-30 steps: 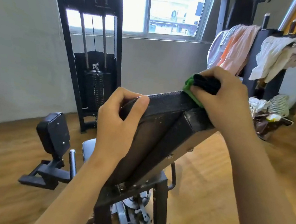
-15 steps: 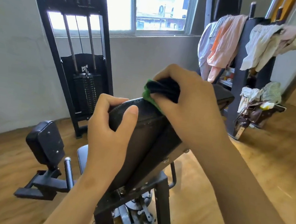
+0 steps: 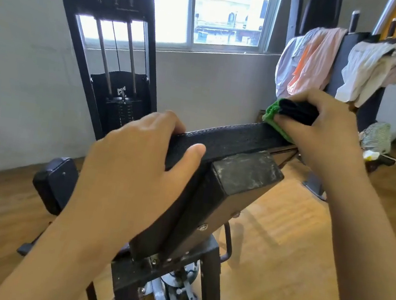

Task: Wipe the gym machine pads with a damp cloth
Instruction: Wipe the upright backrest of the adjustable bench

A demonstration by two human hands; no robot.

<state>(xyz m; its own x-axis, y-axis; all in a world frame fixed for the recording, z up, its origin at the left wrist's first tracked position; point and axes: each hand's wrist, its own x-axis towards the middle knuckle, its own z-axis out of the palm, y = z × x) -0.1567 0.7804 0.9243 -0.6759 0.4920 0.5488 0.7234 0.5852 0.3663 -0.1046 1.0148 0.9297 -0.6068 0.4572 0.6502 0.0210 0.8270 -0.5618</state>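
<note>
A black backrest pad of a gym machine tilts up in front of me, seen from behind. My left hand grips its top left corner, fingers over the far side and thumb on the near edge. My right hand holds a folded green and black cloth and presses it on the pad's top edge at the right end. The pad's front face is hidden from me.
The pad's metal frame and base stand on a wooden floor. A black leg pad sits low at left. A weight stack tower stands by the window. Clothes hang on a rack at right, bags beneath.
My right hand has slid the cloth along the pad's top edge from near the middle to the right end. My left hand keeps its grip on the left corner.
</note>
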